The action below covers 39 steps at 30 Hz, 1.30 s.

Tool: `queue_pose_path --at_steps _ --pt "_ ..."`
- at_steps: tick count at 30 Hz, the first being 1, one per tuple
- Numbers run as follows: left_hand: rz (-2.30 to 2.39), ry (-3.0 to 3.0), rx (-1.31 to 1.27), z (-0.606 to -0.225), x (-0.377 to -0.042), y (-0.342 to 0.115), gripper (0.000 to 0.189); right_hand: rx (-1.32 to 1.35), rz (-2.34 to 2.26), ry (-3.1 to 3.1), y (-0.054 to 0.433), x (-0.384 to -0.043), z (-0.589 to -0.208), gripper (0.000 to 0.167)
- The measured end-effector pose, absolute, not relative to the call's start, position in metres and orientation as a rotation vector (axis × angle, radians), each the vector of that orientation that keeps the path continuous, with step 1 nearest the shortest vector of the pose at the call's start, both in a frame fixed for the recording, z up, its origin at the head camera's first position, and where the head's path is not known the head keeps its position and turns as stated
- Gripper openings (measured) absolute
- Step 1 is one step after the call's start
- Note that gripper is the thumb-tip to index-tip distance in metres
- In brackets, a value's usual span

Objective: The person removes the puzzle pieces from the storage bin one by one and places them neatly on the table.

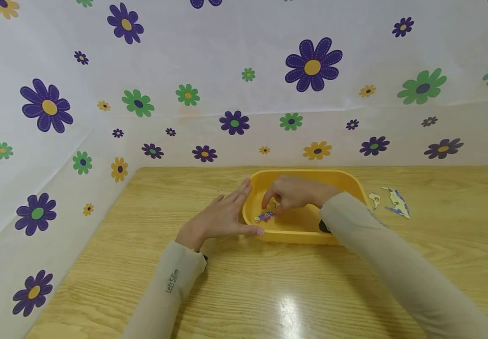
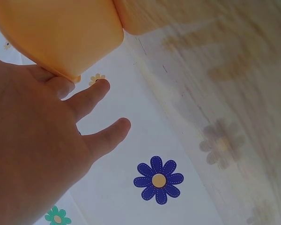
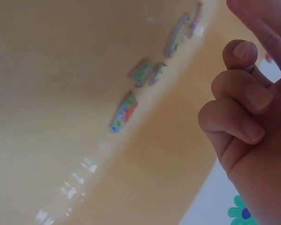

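Note:
A yellow plastic tub (image 1: 294, 237) stands on the table. My left hand (image 1: 221, 219) rests at its left end, straight fingers along the rim and thumb at the front corner. Inside the tub, my right hand (image 1: 292, 192) reaches down close over small, colourful flat pieces (image 1: 264, 217). In the right wrist view several such pieces (image 3: 124, 112) lie along the foot of the tub's wall. There the right hand (image 3: 253, 103) has its other visible fingers bent and one finger stretched out, with no piece seen in its grasp. The right thumb is partly hidden.
To the right of the tub, a larger irregular flat piece (image 1: 397, 203) and a smaller pale one (image 1: 374, 200) lie on the wooden table (image 1: 235, 292). A white flower-printed sheet (image 1: 210, 56) hangs behind the table and along its left side.

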<state>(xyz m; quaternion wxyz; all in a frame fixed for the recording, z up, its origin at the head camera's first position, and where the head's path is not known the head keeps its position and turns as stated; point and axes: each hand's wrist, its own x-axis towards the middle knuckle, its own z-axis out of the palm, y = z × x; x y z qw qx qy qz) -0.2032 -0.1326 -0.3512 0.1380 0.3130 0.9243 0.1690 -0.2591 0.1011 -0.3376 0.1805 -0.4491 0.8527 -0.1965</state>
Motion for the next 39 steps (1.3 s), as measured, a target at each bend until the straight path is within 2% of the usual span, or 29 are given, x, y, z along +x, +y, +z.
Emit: queue_pose_path --at_steps 11,18,39 --pt "0.508 2.675 0.885 -0.350 -0.203 -0.134 0.116 -1.314 -0.606 2.339 0.097 -0.268 -0.349 0.027" --pt "0.508 2.674 0.881 -0.350 -0.204 -0.133 0.115 -1.353 -0.593 2.298 0.091 -0.270 -0.351 0.023" --pt "0.501 2.674 0.870 -0.350 -0.204 -0.133 0.115 -1.310 -0.536 2.331 0.082 -0.268 -0.356 0.018"
